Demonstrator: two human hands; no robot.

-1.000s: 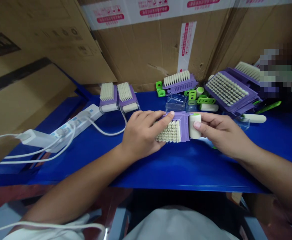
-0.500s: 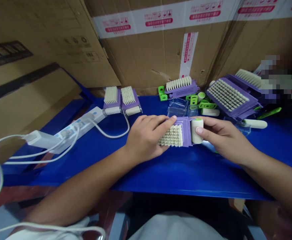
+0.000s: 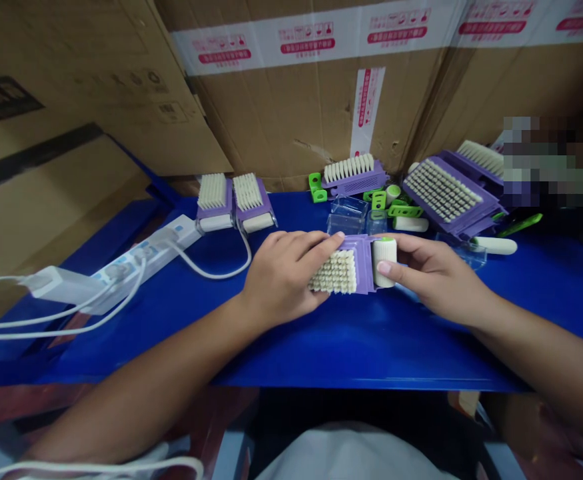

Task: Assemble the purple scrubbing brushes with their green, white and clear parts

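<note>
My left hand (image 3: 281, 277) is wrapped over a purple brush head (image 3: 365, 263) with rows of cream bristles, bristle side up. Its fingers and palm hide the brush's left end. At the right end of the brush, my right hand (image 3: 434, 273) pinches a cream ribbed roller (image 3: 384, 257) with a bit of green at its top. Roller and brush end sit side by side; whether they are joined I cannot tell. Both are held just above the blue table (image 3: 351, 347).
Two purple brushes with rollers (image 3: 214, 200) lie at the back left, beside a white power strip (image 3: 136, 267) with cables. At the back right are stacked purple brushes (image 3: 446, 190), green pieces (image 3: 405, 211) and clear plastic covers (image 3: 346, 215). Cardboard boxes (image 3: 281, 113) stand behind.
The whole view has shifted slightly, so things appear a little further left. Both hands keep the same hold on the brush head and the roller.
</note>
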